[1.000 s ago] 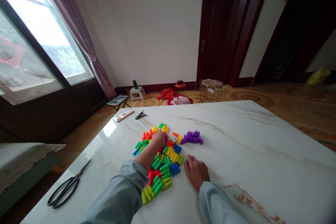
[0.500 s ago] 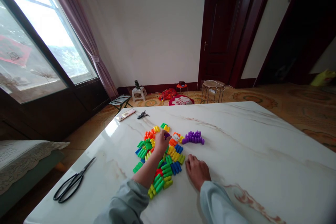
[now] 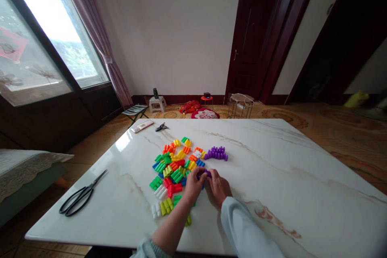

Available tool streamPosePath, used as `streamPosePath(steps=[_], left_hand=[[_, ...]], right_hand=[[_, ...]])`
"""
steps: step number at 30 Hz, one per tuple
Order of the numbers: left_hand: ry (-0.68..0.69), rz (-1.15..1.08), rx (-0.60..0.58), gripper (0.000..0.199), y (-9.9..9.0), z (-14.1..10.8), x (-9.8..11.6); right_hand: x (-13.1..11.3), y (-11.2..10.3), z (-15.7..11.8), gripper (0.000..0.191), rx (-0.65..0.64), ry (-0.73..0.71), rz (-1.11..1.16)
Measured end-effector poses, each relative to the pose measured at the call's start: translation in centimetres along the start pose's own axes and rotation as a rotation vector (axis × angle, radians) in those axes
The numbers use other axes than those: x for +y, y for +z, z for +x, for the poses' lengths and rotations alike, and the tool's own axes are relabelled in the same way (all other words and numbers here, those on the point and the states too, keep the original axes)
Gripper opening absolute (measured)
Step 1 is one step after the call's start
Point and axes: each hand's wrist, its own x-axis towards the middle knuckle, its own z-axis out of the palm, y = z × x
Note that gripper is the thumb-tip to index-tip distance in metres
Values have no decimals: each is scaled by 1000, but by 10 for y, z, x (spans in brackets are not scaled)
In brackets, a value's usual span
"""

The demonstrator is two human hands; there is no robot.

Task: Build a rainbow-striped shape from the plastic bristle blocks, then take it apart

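Between the fingertips of both hands is a purple toy block (image 3: 204,174), mostly covered by the fingers. My left hand (image 3: 194,183) pinches it from the left, and my right hand (image 3: 218,187) grips it from the right. Just beyond the hands lies a joined cluster of purple blocks (image 3: 216,153). A loose pile of coloured blocks (image 3: 177,174) in green, yellow, red, orange, blue and white spreads to the left, partly hidden behind my left hand and forearm.
Black long-nosed scissors (image 3: 83,197) lie on the left of the white marbled table (image 3: 272,161). At the far left edge are a phone (image 3: 142,126) and a small dark clipper-like tool (image 3: 161,127). Low stools stand on the floor beyond.
My left hand has moved from the pile toward me and to the right, bringing a purple block to my right hand. My right hand has lifted its fingers to it. The view has shifted slightly.
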Motion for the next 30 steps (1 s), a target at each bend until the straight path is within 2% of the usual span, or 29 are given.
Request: streamPosePath(steps=[3,5,7,11,12,14,18,23,27,30], left_hand=[[88,128,39,20,-7,-5,12],[171,183,43,21,-15,-21,22],[258,206,-80,23,-25,-46,30],[431,311,-506,25,-42,-96,33],[461,335,-577,26,-45,-103,31],[480,375,-640,28,-47,-108,26],[389,452,-535,35,-42,-84,15],[237,614,-379,42,-23,-46,2],[149,733,-268,47,-6,-37,-9],[114,786,-249,50,1,-37,-11]], right_hand=[[4,3,0,28,49,5,20],[6,6,1,27,111,3,28],[7,9,2,27,178,-20,44],[10,14,3,27,271,-74,61],[10,15,3,27,279,-77,61],[11,16,3,27,285,-80,67],[13,17,4,25,287,-73,117],[14,17,4,27,276,-38,158],[13,15,4,26,284,-15,184],[13,13,4,26,298,2,213]])
